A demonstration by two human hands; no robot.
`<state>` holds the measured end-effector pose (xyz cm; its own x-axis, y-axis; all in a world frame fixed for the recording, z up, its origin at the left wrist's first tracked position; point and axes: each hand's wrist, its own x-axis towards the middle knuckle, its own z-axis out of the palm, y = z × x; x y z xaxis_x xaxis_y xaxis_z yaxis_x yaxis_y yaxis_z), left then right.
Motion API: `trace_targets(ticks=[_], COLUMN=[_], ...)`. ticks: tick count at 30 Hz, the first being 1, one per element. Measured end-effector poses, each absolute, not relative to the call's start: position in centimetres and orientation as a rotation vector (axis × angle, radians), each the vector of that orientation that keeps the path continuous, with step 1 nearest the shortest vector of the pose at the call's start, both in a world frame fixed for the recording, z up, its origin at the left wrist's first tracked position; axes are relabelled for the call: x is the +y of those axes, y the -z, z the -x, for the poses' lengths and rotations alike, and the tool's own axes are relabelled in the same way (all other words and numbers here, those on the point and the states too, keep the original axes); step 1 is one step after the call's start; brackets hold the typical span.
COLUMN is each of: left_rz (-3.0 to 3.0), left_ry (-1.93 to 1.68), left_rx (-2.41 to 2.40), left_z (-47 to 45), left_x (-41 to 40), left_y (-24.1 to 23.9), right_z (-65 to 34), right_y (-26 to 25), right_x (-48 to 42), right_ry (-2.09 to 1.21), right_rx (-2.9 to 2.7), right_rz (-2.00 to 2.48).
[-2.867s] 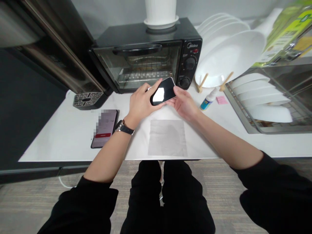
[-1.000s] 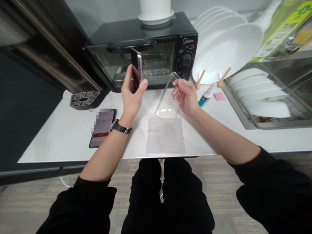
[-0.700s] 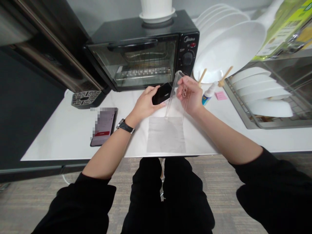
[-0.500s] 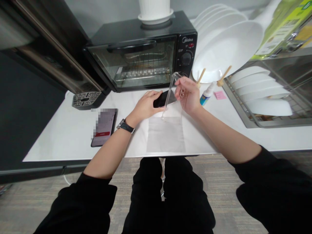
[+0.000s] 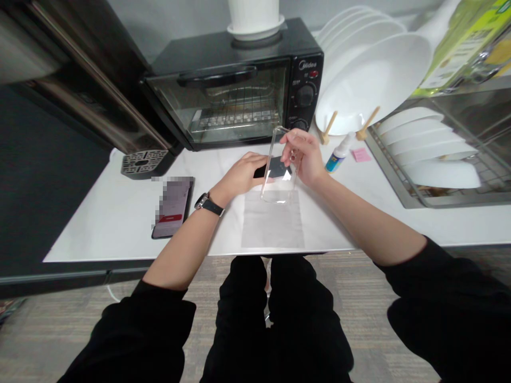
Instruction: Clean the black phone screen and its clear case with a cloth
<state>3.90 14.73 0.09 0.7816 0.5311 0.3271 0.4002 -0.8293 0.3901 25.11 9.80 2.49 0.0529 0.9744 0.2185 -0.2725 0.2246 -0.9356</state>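
Observation:
My right hand point(image 5: 305, 157) pinches a clear phone case point(image 5: 275, 198) by its right side and holds it upright and tilted above the counter. Through the case I see part of a dark phone point(image 5: 260, 172). My left hand point(image 5: 242, 174), with a black-strapped watch at the wrist, is closed around the left end of this phone, low over the counter. A translucent square sheet or cloth point(image 5: 273, 226) lies flat under and in front of the case, at the counter's front edge.
A second phone point(image 5: 173, 207) lies lit on the white counter point(image 5: 107, 223) at left. Behind stands a black toaster oven point(image 5: 235, 96). Right of my hand are a spray bottle point(image 5: 337, 157), a pink note point(image 5: 361, 155) and a rack of white plates point(image 5: 371, 80).
My right hand has turned the clear case so that its broad side faces me more, in front of the dark phone. My left hand keeps its hold on the phone.

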Motion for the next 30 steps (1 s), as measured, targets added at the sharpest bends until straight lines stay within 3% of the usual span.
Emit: trace_targets(ticks=[5, 9, 11, 16, 21, 25, 30], left_rz=[-2.597, -2.262, -2.064, -1.796, -1.405, -1.128, -0.892], left_ry=[-0.692, -0.975, -0.888, -0.568, -0.641, -0.797, -0.760], left_rx=[0.747, 0.786, 0.724, 0.646, 0.505, 0.475, 0.395], left_z=[-3.9, -4.8, -5.6, -7.1, -6.8, -6.2, -6.1], left_x=[14.4, 13.4, 12.5, 10.2, 9.6, 10.1, 10.3], left_y=[-0.3, -1.7, -2.4, -3.8, -4.5, -4.7, -4.4], right_z=[-25.2, -25.2, -25.2, -25.4, -26.4, -28.0, -28.6], right_y=[-2.4, -2.2, -2.3, -3.9, -5.0, -2.2, -0.9], right_x=[9.8, 9.6, 9.5, 7.7, 1.6, -3.3, -3.9], right_ry=[-1.126, -1.077, -1.008, -0.559, -0.146, -0.280, -0.228], right_rx=[-1.110, -1.155, -1.220, -1.476, -1.507, -1.961, -1.967], right_rz=[0.863, 0.813, 0.797, 1.022, 1.183, 1.302, 1.336])
